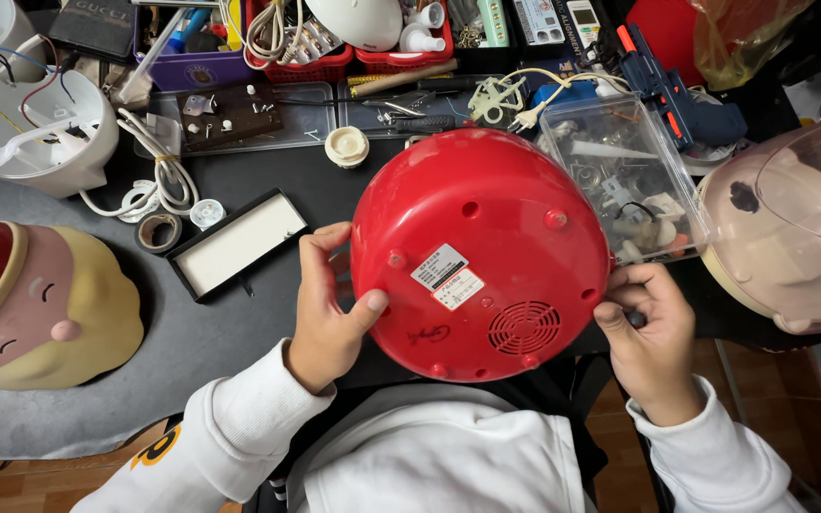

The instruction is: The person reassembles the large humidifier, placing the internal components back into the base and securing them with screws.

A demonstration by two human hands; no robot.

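Red glossy plastic is what you are handling: the red appliance housing (482, 252) is sitting upside down at the near edge of the surface (192, 332), its vented underside facing you. Your left hand (325, 304) is gripping its left rim, thumb pressing on the base and fingers (320, 249) curling over the edge. Your right hand (653, 328) is bracing the lower right rim, fingers curled against it. I am judging the shell stiff, fairly light and slippery; you are doing well to hold it by the rim. A clear parts box (620, 180) is crowding it on the right, a black tray (238, 243) on the left, and a pink domed housing (791, 228) is standing just beyond.
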